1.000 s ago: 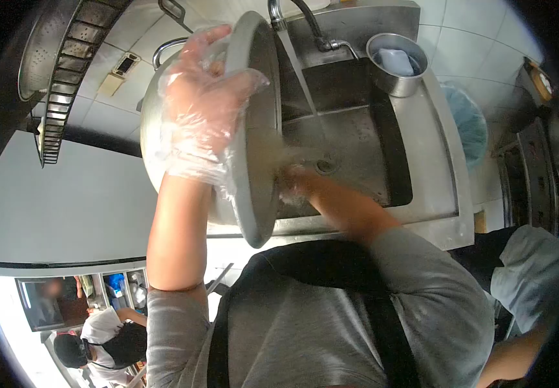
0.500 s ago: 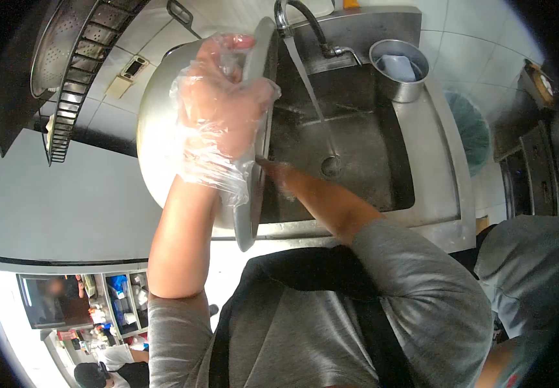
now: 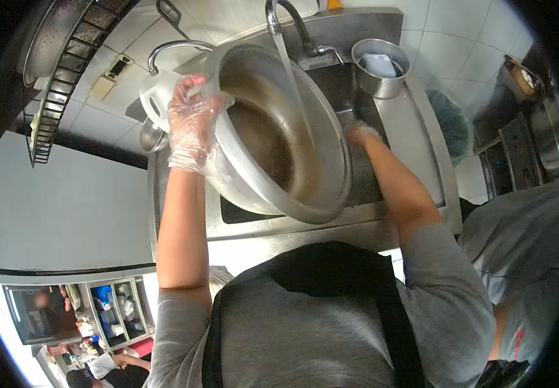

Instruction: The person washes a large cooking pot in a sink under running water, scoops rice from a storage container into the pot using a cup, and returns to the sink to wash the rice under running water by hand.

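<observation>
A large metal pot [image 3: 263, 139] is tilted over the sink [image 3: 370, 171], its wet, brownish inside facing up and right. Water from the faucet [image 3: 274, 22] runs into it. My left hand [image 3: 192, 123], in a clear plastic glove, grips the pot's left rim with fingers bent round it. My right hand [image 3: 360, 132], also gloved, is at the pot's right side, low over the sink; its fingers are blurred and partly hidden, so their hold is unclear.
A small metal pot [image 3: 381, 85] with a pale block inside stands at the sink's back right corner. Behind my left hand are a white pitcher [image 3: 156, 97] and a second faucet [image 3: 179, 45]. One person [image 3: 518, 252] is at right, another [image 3: 121, 372] at lower left.
The pot has turned from nearly edge-on to show its inside, and it now lies under the water stream. My right hand has moved right, out to the pot's far side.
</observation>
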Demonstrator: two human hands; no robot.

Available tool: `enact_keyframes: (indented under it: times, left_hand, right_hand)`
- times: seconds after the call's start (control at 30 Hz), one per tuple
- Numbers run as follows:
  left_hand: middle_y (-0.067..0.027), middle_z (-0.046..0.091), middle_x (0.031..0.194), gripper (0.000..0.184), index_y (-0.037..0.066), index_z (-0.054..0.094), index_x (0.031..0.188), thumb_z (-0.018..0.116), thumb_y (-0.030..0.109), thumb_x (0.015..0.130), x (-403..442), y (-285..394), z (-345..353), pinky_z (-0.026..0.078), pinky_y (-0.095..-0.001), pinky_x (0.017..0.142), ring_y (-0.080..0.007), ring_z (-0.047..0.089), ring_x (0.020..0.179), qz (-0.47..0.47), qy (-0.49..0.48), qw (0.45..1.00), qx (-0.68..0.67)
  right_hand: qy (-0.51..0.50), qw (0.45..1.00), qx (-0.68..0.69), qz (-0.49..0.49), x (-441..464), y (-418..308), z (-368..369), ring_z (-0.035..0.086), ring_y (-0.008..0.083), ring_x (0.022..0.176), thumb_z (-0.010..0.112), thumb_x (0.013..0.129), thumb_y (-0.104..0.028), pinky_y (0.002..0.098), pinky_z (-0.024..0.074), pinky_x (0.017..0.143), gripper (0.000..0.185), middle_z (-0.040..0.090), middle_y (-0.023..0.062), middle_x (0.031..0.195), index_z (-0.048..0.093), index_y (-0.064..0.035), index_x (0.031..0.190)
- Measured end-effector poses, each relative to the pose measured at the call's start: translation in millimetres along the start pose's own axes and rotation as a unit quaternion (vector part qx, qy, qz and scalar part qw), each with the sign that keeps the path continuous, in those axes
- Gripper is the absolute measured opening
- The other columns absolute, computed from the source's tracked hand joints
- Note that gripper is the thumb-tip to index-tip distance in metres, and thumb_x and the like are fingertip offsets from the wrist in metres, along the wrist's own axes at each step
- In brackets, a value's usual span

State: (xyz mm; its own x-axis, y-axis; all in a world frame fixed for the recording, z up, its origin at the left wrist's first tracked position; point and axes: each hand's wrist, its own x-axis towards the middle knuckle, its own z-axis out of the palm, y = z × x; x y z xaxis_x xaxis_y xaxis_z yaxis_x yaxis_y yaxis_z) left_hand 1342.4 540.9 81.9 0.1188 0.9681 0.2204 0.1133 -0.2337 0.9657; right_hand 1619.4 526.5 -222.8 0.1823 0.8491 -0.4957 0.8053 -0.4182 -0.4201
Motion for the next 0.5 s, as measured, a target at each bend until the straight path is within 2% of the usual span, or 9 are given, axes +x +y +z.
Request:
enact_keyframes:
  times: [0.07, 0.1, 0.17, 0.23, 0.27, 0.37, 0.4, 0.47, 0.5]
  left_hand:
    - [-0.0032, 0.057, 0.074, 0.044, 0.007, 0.051, 0.102, 0.071, -0.004, 0.064, 3.2, -27.0, -6.7, 0.043, -0.023, 0.057, -0.0099, 0.051, 0.061, -0.025, -0.014, 1.0, -0.007]
    - [-0.0037, 0.057, 0.076, 0.044, 0.006, 0.051, 0.103, 0.071, -0.004, 0.065, 4.9, -39.8, -10.1, 0.044, -0.0234, 0.058, -0.0101, 0.052, 0.062, -0.038, -0.02, 0.999, -0.01]
    - [-0.0049, 0.057, 0.079, 0.043, 0.006, 0.051, 0.104, 0.07, -0.004, 0.066, 6.6, -65.5, -18.9, 0.044, -0.0246, 0.06, -0.0109, 0.053, 0.066, -0.068, -0.02, 0.997, -0.024]
    - [-0.0049, 0.056, 0.079, 0.043, 0.006, 0.051, 0.104, 0.07, -0.003, 0.066, 12.0, -89.0, -30.9, 0.044, -0.0248, 0.06, -0.0115, 0.053, 0.067, -0.082, -0.022, 0.995, -0.046]
    - [-0.0078, 0.061, 0.089, 0.039, 0.005, 0.05, 0.109, 0.062, -0.003, 0.073, 5.7, -88.9, -31.8, 0.045, -0.0231, 0.069, -0.0123, 0.056, 0.076, -0.073, -0.024, 0.996, -0.035]
    - [-0.0101, 0.061, 0.092, 0.04, 0.006, 0.05, 0.11, 0.064, 0.001, 0.072, 1.7, -80.9, -25.8, 0.046, -0.0294, 0.075, -0.0196, 0.058, 0.083, -0.084, 0.001, 0.995, 0.059]
    - [-0.0113, 0.06, 0.095, 0.042, 0.005, 0.051, 0.11, 0.066, 0.005, 0.071, -2.6, -72.7, -21.5, 0.046, -0.0328, 0.077, -0.0226, 0.058, 0.086, 0.048, 0.009, 0.974, 0.223]
    - [-0.0138, 0.058, 0.1, 0.046, 0.005, 0.052, 0.111, 0.069, 0.011, 0.068, -14.0, -57.7, -9.1, 0.045, -0.0394, 0.08, -0.0287, 0.056, 0.091, 0.299, 0.021, 0.802, 0.517]
    - [-0.0155, 0.057, 0.104, 0.047, 0.005, 0.052, 0.112, 0.068, 0.015, 0.068, -16.7, -59.6, -0.2, 0.043, -0.0431, 0.084, -0.0323, 0.053, 0.096, 0.325, -0.048, 0.802, 0.499]
  right_hand:
    - [0.057, 0.953, -0.272, -0.121, 61.1, 48.4, -8.9, 0.061, 0.0275, 0.1, 0.051, 0.084, -0.027, 0.0417, 0.0469, 0.084, 0.031, 0.062, 0.0166, 0.109, 0.065, -0.0028, 0.099]
    - [0.141, 0.984, -0.026, -0.101, 54.0, 57.2, -17.8, 0.058, 0.0242, 0.104, 0.051, 0.086, -0.038, 0.04, 0.0455, 0.086, 0.039, 0.063, 0.0135, 0.108, 0.064, -0.0062, 0.105]
    - [0.038, 0.902, 0.406, -0.139, 8.8, 29.9, -47.6, 0.05, 0.0262, 0.114, 0.047, 0.085, -0.056, 0.048, 0.0373, 0.094, 0.056, 0.057, 0.0107, 0.119, 0.057, -0.0121, 0.119]
    - [-0.045, 0.841, 0.534, -0.081, -51.4, -13.6, -92.9, 0.045, 0.0319, 0.118, 0.047, 0.081, -0.063, 0.0548, 0.0307, 0.097, 0.067, 0.047, 0.0128, 0.13, 0.052, -0.011, 0.124]
    - [-0.085, 0.8, 0.592, -0.052, -66.3, -25.1, -102.9, 0.042, 0.0348, 0.12, 0.048, 0.08, -0.066, 0.0583, 0.0273, 0.099, 0.072, 0.041, 0.0139, 0.136, 0.049, -0.0105, 0.126]
    - [-0.149, 0.697, 0.69, -0.125, -69.7, -29.7, -100.7, 0.038, 0.0368, 0.121, 0.042, 0.076, -0.074, 0.0644, 0.0199, 0.099, 0.084, 0.03, 0.0138, 0.142, 0.039, -0.0133, 0.134]
    - [-0.154, 0.688, 0.696, -0.135, -72.8, -32.5, -100.3, 0.039, 0.0361, 0.12, 0.041, 0.077, -0.074, 0.0639, 0.022, 0.098, 0.084, 0.03, 0.0141, 0.142, 0.038, -0.014, 0.135]
    - [-0.166, 0.668, 0.71, -0.152, -83.3, -40.1, -98.4, 0.041, 0.0347, 0.118, 0.04, 0.078, -0.074, 0.0629, 0.0262, 0.097, 0.083, 0.031, 0.0147, 0.141, 0.036, -0.0154, 0.137]
    - [-0.176, 0.663, 0.708, -0.168, -89.4, -44.7, -100.0, 0.044, 0.0337, 0.116, 0.039, 0.078, -0.073, 0.0622, 0.0274, 0.095, 0.083, 0.035, 0.0146, 0.138, 0.035, -0.0156, 0.137]
